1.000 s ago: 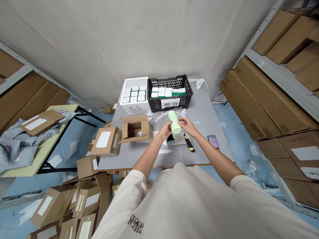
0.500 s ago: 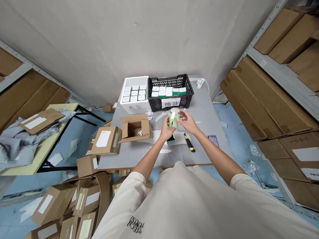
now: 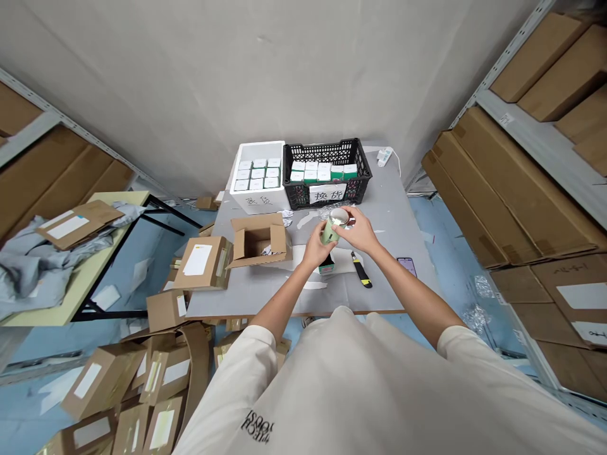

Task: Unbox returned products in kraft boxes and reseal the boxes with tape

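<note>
Over the middle of the grey table, a light green insulated cup [image 3: 329, 234] with a silvery round top is held tilted between both hands. My left hand [image 3: 315, 245] is wrapped round its lower left side. From the right, my right hand [image 3: 358, 230] grips it near the top, thumb on the front and fingers partly hidden behind. Just below the cup, a small green box [image 3: 327, 268] with a dark opening stands on the table. A yellow and black utility knife [image 3: 361, 271] lies to the right of that box.
Behind stand a white foam box [image 3: 258, 201] and a black crate [image 3: 327, 197], both holding small white-and-green boxes. An open carton [image 3: 260, 256] sits on the left, a closed carton [image 3: 196, 264] beyond it. At the right lie a phone [image 3: 406, 266] and a power strip [image 3: 384, 155].
The cup has tipped, its top leaning right and towards me. My right hand has shifted slightly with it, while my left hand keeps its hold. The camera view has moved a little.
</note>
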Available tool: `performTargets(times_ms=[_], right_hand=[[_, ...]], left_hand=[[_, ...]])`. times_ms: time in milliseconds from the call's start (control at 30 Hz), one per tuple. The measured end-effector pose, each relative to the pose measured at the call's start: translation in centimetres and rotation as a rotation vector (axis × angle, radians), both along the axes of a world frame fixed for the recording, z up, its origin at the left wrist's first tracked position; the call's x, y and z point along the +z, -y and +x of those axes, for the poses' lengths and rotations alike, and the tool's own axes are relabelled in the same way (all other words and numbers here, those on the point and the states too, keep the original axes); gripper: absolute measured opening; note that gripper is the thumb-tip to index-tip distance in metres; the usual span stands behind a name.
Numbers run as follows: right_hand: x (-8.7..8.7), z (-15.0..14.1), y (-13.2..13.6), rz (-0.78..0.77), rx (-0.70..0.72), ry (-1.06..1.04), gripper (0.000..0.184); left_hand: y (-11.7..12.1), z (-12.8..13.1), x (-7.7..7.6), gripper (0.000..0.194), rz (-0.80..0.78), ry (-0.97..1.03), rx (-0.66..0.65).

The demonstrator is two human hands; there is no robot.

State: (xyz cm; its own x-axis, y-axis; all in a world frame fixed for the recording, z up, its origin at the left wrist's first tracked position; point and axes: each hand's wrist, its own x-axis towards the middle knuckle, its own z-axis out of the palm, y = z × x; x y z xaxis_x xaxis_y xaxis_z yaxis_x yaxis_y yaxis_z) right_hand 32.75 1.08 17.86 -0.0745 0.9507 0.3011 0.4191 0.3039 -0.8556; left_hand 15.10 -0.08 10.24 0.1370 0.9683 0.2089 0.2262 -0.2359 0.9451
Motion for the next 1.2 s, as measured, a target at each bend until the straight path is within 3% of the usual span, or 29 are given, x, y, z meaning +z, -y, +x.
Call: performTargets(times_ms=[133,233,400,633,1000,1200], right_hand=[[-0.2,0.1,0.0,-0.007,-0.062,-0.024,0.055],[-0.5,0.2,0.0,-0.002,-0.084,-0.004,0.057],[-0.7,-0.4,0.4,0.017,-0.057,-0.009,0.057],[-0.7,-1.8,1.4,-0.027,0.012,-0.039,0.057],[-3.5,-1.4,2.2,-0.081,0.035,-0.004,0.054],[-3.5,-0.5,2.6,-0.067,0.121,0.077,0.054]], left_hand=[[0.7,-1.6,-1.6,0.083,0.008,-0.183,0.049],[1.9,-2.7,-3.5,0.079,-0.145,-0.345,0.167],[3.4,-3.4,-5.4,0.07,-0.28,-0.451,0.17],[3.5,-4.0,-6.2,0.046,-0.304,-0.381,0.198],[3.7,-4.9,-8.0,0.041,-0.34,-0.275,0.293],[4.2,-5.1,-8.0,0.046,-0.259,-0.34,0.169]])
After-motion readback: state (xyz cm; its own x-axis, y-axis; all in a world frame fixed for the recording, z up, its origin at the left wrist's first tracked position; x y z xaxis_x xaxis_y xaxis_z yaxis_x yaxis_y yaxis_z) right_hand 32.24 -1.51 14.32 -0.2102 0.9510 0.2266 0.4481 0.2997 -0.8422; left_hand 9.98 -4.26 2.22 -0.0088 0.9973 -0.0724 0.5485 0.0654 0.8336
